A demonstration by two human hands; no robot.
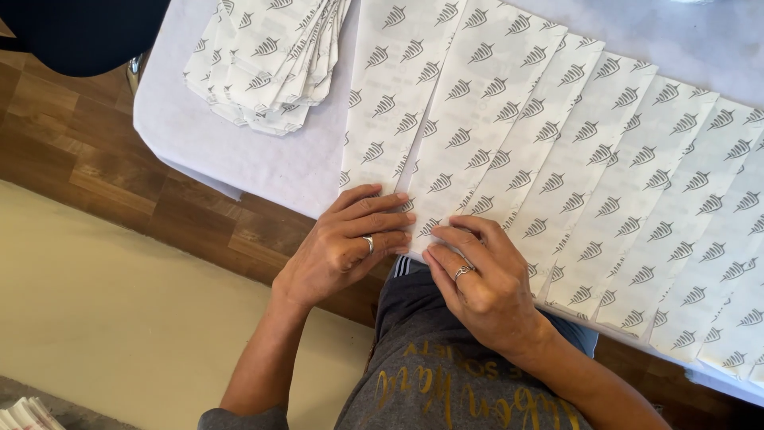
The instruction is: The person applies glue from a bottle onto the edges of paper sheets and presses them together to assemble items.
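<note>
On table (239, 151), overlapping paper bags (557, 143), both hands pressing one, stack (267, 56) beside

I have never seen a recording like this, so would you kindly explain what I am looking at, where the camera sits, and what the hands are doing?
There is no machine here: a person works with two bare hands, and the single picture comes from a camera worn on that person's head, looking down.

A table under a pale cloth carries a fanned row of long white paper sheets printed with small grey leaf marks, each overlapping the next. A separate stack of similar printed papers lies at the far left.

The left hand and the right hand, each wearing a ring, press flat on the near ends of the leftmost sheets. Neither hand grips anything.
</note>
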